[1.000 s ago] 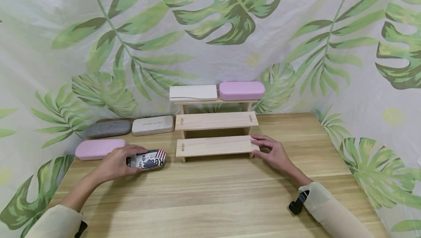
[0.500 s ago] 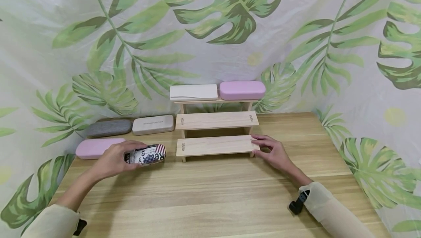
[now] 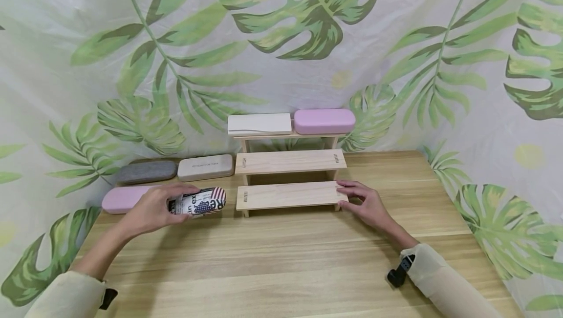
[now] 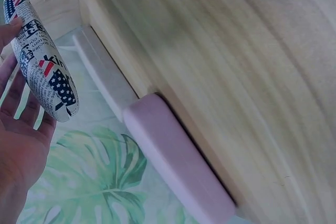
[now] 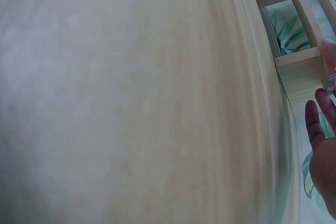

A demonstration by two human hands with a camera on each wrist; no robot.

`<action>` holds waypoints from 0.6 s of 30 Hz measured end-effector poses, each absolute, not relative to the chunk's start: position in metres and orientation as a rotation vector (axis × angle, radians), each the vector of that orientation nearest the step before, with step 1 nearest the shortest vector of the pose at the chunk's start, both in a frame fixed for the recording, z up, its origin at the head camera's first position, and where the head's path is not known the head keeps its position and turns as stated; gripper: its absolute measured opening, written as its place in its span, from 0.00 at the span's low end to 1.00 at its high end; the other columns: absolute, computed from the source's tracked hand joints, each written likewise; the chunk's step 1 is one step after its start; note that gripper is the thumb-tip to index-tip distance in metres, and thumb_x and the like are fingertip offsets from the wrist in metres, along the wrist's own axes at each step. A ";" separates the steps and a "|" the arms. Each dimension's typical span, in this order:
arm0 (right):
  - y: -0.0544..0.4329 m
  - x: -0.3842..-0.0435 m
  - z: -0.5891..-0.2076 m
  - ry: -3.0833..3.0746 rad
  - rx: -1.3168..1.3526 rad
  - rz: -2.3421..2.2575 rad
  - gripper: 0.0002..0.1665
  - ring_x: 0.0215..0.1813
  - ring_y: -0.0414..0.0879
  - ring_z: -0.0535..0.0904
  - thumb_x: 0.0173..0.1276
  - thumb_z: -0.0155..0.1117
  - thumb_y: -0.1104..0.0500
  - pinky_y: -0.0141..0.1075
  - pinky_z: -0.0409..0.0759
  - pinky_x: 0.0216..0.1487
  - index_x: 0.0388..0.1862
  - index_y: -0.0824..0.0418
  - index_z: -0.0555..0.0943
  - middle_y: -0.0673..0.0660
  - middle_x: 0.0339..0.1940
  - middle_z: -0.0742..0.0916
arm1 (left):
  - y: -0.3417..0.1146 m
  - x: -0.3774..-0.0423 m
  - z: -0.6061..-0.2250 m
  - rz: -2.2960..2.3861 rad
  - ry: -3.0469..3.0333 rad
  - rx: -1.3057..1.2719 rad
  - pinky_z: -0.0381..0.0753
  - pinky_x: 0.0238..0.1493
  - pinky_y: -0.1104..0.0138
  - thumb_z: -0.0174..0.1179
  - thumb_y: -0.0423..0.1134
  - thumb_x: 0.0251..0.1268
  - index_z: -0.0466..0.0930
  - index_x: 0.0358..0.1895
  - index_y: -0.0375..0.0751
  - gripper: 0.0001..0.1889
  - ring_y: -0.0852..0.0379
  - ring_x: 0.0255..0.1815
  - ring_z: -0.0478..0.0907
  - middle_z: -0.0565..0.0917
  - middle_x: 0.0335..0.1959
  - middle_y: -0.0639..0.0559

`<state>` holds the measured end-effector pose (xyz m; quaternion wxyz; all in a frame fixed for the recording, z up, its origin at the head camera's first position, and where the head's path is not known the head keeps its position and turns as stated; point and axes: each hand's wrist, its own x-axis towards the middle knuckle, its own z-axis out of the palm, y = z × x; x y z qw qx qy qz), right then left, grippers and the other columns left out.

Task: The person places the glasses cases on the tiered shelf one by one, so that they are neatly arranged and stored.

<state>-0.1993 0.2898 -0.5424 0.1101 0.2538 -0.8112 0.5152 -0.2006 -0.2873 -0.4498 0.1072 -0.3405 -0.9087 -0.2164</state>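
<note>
My left hand (image 3: 154, 211) grips a glasses case (image 3: 204, 202) printed with lettering and a stars-and-stripes pattern, thumb on one side and fingers on the other. In the left wrist view the same glasses case (image 4: 42, 59) is held off the table. At the right end of the lowest board of a three-tier wooden display stand (image 3: 286, 196), my right hand (image 3: 365, 205) pinches the board's edge. On the stand's top tier lie a white glasses case (image 3: 258, 124) and a pink glasses case (image 3: 324, 121), side by side.
Left of the stand, a beige glasses case (image 3: 205, 167) and a grey glasses case (image 3: 147, 171) lie along the back of the wooden table (image 3: 281, 264). Another pink glasses case (image 3: 125, 199) sits in front of them, partly behind my left hand. A leaf-print cloth (image 3: 281, 83) hangs behind.
My left hand has raised the printed glasses case off the table and shifted it slightly toward the stand. My right hand has stayed at the board's end.
</note>
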 end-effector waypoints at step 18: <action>0.290 -0.199 -0.542 -2.392 0.752 1.490 0.23 0.67 0.60 0.82 0.62 0.78 0.71 0.32 0.85 0.55 0.57 0.66 0.89 0.64 0.66 0.86 | -0.272 -0.204 -0.428 -0.655 -2.664 -1.037 0.85 0.41 0.55 0.83 0.39 0.45 0.89 0.60 0.45 0.32 0.47 0.49 0.87 0.89 0.56 0.43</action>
